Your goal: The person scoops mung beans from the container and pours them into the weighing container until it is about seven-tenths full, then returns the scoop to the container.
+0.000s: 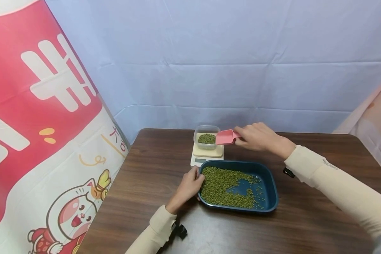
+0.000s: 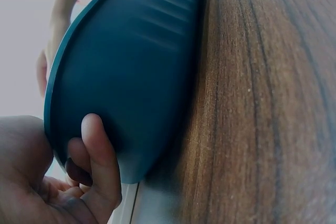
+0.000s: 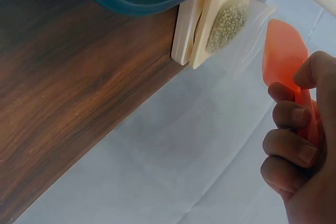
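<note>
My right hand (image 1: 255, 137) grips the handle of a pink scoop (image 1: 225, 137), its fingers curled round it in the right wrist view. The scoop is beside the right rim of a clear plastic container (image 1: 207, 128); no beans show in its bowl. Green mung beans (image 1: 207, 139) lie in the container, which stands on a white kitchen scale (image 1: 195, 163). Nearer me is a blue tray (image 1: 271, 183) with many more beans, heaped toward its left side. My left hand (image 1: 188, 185) holds the tray's left rim, with fingers against the outer wall (image 2: 126, 72) in the left wrist view.
The tray and scale stand close together on a dark wooden table (image 1: 158, 155). A pale cloth (image 1: 222, 84) hangs behind the table's far edge. To the left hangs a red and white printed banner (image 1: 63, 141).
</note>
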### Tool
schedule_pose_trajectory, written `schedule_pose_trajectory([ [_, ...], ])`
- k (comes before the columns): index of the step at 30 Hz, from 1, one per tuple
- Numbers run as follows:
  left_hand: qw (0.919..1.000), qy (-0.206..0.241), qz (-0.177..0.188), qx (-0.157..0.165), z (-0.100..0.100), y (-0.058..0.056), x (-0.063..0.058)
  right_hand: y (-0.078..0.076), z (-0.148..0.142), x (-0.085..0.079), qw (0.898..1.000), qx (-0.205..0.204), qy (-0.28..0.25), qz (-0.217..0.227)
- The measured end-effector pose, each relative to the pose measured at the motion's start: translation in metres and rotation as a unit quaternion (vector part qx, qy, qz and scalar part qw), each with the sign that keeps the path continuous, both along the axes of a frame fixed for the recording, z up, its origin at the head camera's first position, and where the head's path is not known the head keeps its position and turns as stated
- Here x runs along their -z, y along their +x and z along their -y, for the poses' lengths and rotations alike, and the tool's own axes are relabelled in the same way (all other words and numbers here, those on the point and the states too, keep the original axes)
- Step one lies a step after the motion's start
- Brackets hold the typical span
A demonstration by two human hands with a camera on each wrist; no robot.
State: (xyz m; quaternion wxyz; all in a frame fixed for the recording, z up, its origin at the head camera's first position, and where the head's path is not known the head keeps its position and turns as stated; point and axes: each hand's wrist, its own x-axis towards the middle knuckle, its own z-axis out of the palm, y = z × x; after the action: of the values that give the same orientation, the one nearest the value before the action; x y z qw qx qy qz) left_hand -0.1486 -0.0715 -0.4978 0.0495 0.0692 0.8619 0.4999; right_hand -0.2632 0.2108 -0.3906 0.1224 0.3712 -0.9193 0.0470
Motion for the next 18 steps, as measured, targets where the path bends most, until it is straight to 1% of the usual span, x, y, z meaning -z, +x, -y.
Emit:
schedule_pose_trajectory([
  [8, 1.0, -0.002, 0.003, 0.001, 0.0, 0.0, 0.0, 0.006, -0.002, 0.004, 1.0, 0.004, 0.0, -0.004],
  [18, 1.0, -0.003, 0.001, 0.003, 0.001, 0.0, 0.001, 0.021, -0.004, 0.005, 1.0, -0.003, -0.005, -0.004],
])
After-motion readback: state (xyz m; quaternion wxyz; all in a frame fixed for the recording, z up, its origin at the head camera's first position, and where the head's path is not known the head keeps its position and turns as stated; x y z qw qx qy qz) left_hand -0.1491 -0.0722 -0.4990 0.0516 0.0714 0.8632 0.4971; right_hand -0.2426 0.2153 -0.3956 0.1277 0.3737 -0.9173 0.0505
